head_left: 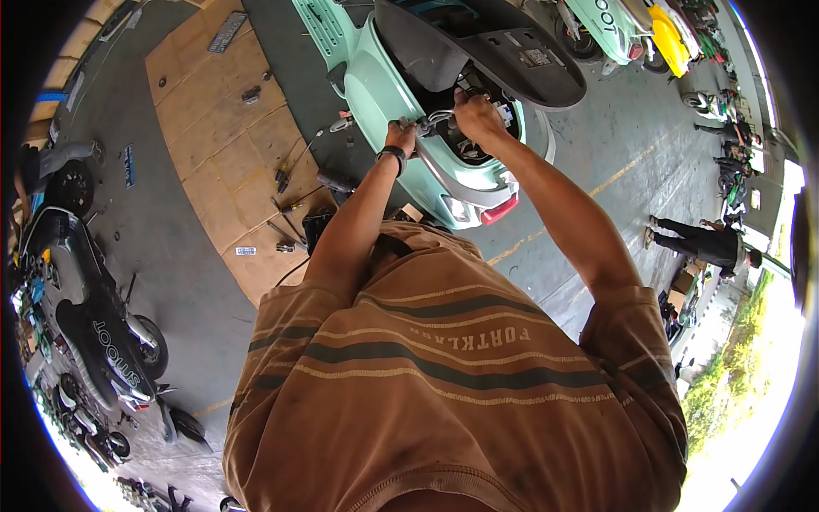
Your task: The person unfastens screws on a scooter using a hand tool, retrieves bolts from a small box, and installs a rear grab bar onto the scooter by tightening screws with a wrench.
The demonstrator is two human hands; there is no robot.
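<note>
A mint-green scooter (384, 102) stands in front of me with its black seat (512, 55) tipped up. Below the seat, the dark compartment (472, 152) lies open, with wiring inside. My left hand (401, 138), a dark band on its wrist, is closed at the compartment's left rim. Its fingertips meet a small greyish part I cannot identify. Looped grey cables (439, 117) run between my two hands. My right hand (479, 118) reaches into the opening with curled fingers, and what they grip is hidden.
Flattened cardboard (213, 128) lies to the left, bearing loose parts and screwdrivers (292, 206). A black scooter (90, 320) stands farther left. More scooters, one with yellow bodywork (670, 41), line the upper right. A person in dark clothes (704, 241) stands at the right.
</note>
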